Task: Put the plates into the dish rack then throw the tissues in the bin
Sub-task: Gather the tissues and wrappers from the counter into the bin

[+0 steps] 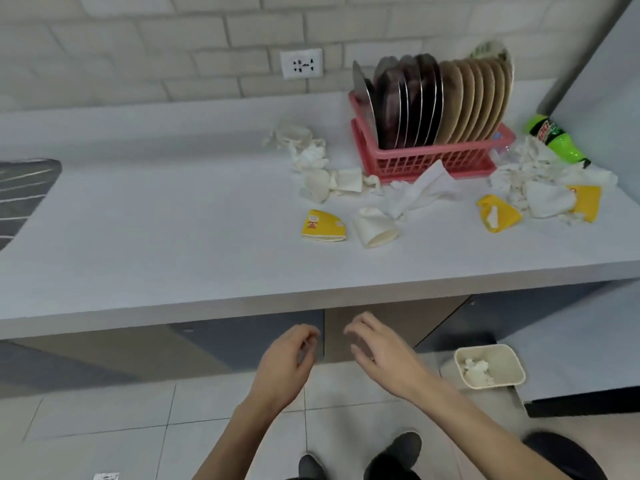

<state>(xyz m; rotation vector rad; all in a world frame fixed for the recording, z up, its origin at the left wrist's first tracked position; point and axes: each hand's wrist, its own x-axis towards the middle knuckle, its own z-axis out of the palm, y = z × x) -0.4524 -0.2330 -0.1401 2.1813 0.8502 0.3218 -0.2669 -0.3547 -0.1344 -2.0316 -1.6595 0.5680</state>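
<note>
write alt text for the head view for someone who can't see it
A person's left hand and right hand, both empty, hover before a white counter where a pink dish rack full of upright plates stands among crumpled tissues. A bin on the floor holds tissue.

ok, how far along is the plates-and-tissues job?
Done: the plates stand in the pink dish rack, with none loose on the counter. A tissue wad lies in the bin. In hand: nothing; the left hand and right hand are empty, below the counter edge. Left: crumpled tissues scattered on both sides of the rack.
</note>
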